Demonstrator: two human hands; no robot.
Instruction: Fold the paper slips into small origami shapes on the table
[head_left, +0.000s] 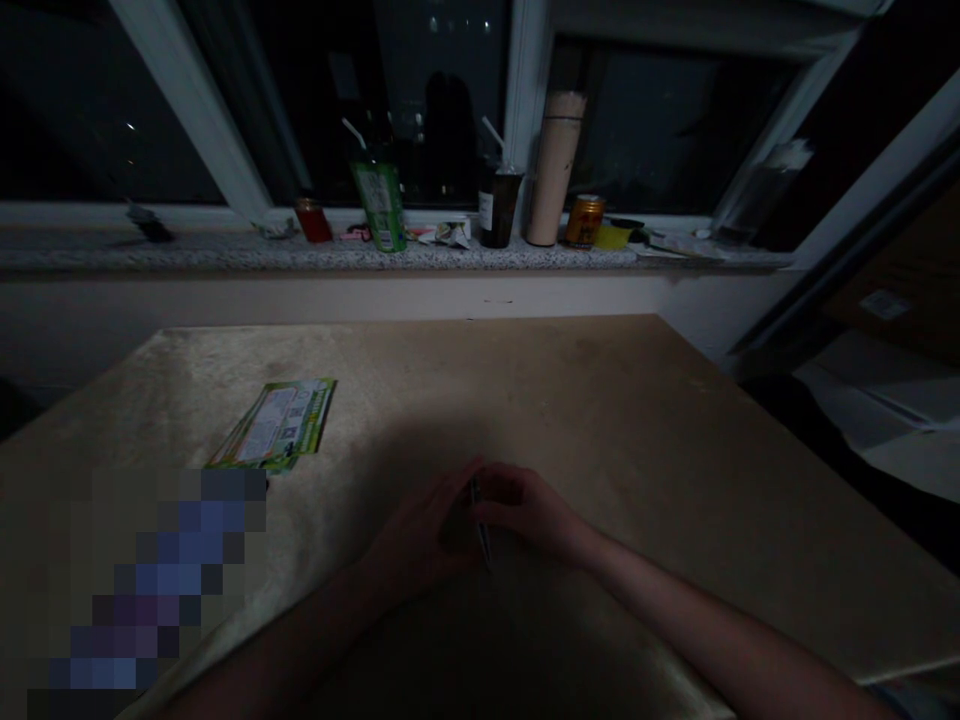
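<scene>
Right hand [546, 512] — pinching thin object [484, 537] | left hand [421, 530] — grip unclear | green-edged cards [279, 425], print illegible

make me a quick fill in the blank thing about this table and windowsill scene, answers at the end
1. A thin, dark, narrow object shows ____ the left bare hand and the right bare hand.
2. Fanned green-and-white paper cards lie to the ____ of both hands.
3. The tall beige cylindrical flask stands between a dark cup and an orange metal ____.
4. That cup and the tall green printed container each have a white ____.

Missing words: between; left; can; straw.
</scene>
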